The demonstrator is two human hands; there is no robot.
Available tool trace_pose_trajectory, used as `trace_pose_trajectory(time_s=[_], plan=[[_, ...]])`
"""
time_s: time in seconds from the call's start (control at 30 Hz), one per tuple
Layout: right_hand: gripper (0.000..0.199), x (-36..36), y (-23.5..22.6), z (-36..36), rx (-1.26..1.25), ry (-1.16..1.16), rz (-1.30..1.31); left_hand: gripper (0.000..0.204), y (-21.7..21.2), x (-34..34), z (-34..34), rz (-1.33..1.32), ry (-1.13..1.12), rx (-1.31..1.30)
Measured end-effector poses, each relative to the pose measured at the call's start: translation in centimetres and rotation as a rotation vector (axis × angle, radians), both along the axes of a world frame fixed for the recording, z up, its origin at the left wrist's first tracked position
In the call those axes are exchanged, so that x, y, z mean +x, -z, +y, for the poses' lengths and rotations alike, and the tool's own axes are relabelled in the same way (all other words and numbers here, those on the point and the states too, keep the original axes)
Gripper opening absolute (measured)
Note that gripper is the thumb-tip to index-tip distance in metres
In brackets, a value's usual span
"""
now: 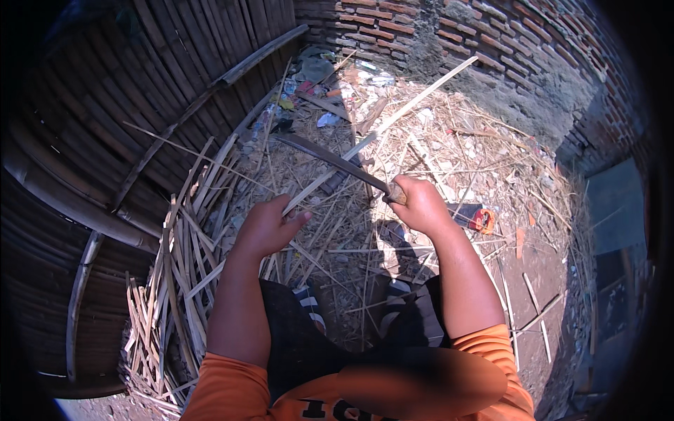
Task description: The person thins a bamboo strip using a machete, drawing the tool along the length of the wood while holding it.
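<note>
My left hand (267, 226) is closed around a long pale bamboo strip (414, 105), thumb stretched along it. The strip slants up to the far right, and its other end appears to pass below my wrist. My right hand (421, 203) grips the wooden handle of a machete (319, 154). Its dark blade points to the far left and crosses the strip a little beyond my left hand. Whether the edge touches the strip, I cannot tell.
A heap of split bamboo strips (172, 281) lies at my left by a bamboo wall (84, 133). Right of my right hand is a handsaw with an orange handle (484, 220). Shavings and rubbish cover the ground toward a brick wall (484, 35). My feet (309, 302) are below.
</note>
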State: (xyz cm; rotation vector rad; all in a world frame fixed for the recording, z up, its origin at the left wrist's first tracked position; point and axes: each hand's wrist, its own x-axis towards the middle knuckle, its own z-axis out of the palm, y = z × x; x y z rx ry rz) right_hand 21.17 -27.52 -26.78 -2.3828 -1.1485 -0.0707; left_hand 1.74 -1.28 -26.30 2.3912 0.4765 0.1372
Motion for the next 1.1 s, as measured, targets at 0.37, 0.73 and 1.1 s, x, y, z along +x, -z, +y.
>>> trace_pose_trajectory(time_s=[0.37, 0.73, 1.1], plan=[[0.03, 3.0, -1.2, -1.5, 0.151, 0.257, 0.112, 0.049, -0.3, -0.2, -0.2, 0.017, 0.005, 0.009], [0.022, 0.6, -5.1, -1.8, 0.118, 0.22, 0.172, 0.047, -4.1, -2.8, -2.9, 0.014, 0.041, 0.115], [0.024, -4.3, -4.0, -1.1, -0.041, -0.09, 0.033, 0.039, -1.3, -19.5, -6.8, 0.043, -0.136, -0.046]])
